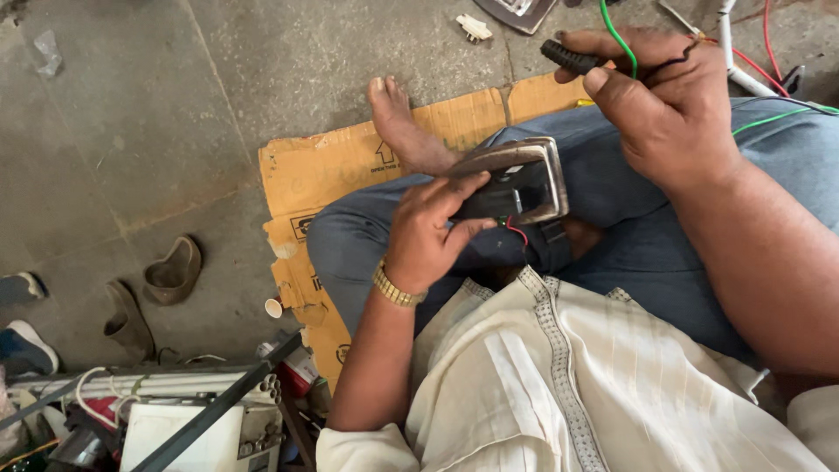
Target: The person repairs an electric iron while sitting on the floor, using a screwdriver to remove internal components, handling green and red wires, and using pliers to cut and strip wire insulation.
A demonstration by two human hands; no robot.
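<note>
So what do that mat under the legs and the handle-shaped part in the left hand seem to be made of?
The mat looks like plain brown corrugated cardboard: matte, torn at the edges, with printed box symbols. The handle-shaped part, gripped by the left hand, seems to be dark plastic with a shiny, metal-looking rim, judging by its highlights; it could be plated plastic instead.
</note>
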